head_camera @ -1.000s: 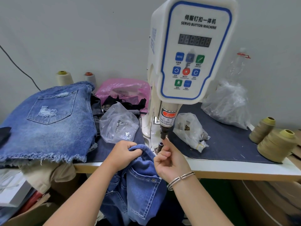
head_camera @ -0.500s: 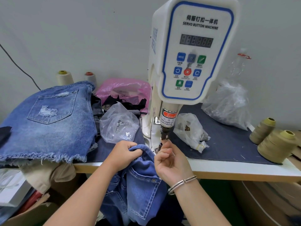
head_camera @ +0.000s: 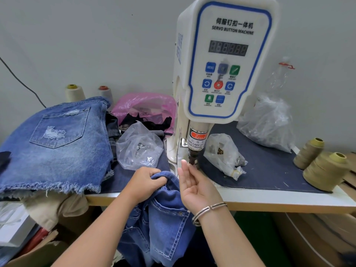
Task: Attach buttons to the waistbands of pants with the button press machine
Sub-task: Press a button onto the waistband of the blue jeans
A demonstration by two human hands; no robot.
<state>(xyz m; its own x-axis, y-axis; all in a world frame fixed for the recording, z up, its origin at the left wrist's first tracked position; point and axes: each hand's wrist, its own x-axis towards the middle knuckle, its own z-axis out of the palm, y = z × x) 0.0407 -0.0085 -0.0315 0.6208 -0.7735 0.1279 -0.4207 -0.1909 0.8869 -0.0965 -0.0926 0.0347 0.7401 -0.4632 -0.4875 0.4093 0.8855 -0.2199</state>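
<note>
A white servo button machine (head_camera: 227, 64) stands on the table, its dark press head (head_camera: 192, 158) pointing down. Blue denim pants (head_camera: 165, 218) hang over the table's front edge below it. My left hand (head_camera: 144, 184) grips the bunched waistband just left of the press head. Palm up, my right hand (head_camera: 194, 187) has its fingers stretched upward, and the fingertips touch the tip of the press head. No button is visible between those fingers. A clear bag of metal buttons (head_camera: 138, 149) lies left of the machine and another bag of small parts (head_camera: 223, 153) lies to its right.
A stack of frayed denim shorts (head_camera: 54, 143) fills the table's left side. A pink bag (head_camera: 144, 106) and two thread cones sit behind it. A large clear bag (head_camera: 269, 122) and olive thread cones (head_camera: 325, 170) stand on the right. The table's front edge (head_camera: 269, 199) is white.
My right hand has uncurled from a pinch at the lower die and stretched its fingers up to the press head. My left hand keeps its grip on the waistband.
</note>
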